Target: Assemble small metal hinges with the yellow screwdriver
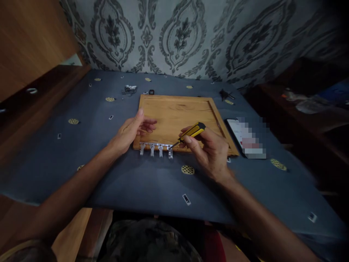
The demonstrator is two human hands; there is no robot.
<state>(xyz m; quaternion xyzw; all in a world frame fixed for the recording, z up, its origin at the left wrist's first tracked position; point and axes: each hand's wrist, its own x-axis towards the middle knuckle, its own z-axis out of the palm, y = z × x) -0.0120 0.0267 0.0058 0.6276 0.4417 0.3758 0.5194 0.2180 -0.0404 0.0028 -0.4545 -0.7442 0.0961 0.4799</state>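
Observation:
A framed wooden board [180,116] lies flat on the patterned dark cloth. Along its near edge runs a metal hook rail [156,145] with several silver hooks hanging over the edge. My right hand [209,153] grips a yellow and black screwdriver [192,133], whose shaft slants down to the left. Its tip is at the rightmost hook of the rail; whether it sits in a screw head is too small to tell. My left hand [133,133] hovers by the board's left side, fingers apart and with nothing in it.
A phone [240,136], partly blurred out, lies right of the board. Behind the board are a small silver metal bundle [130,89], a little black square piece [151,92] and a dark object [227,95]. Wooden furniture [32,47] stands at the left, a patterned wall [147,36] behind.

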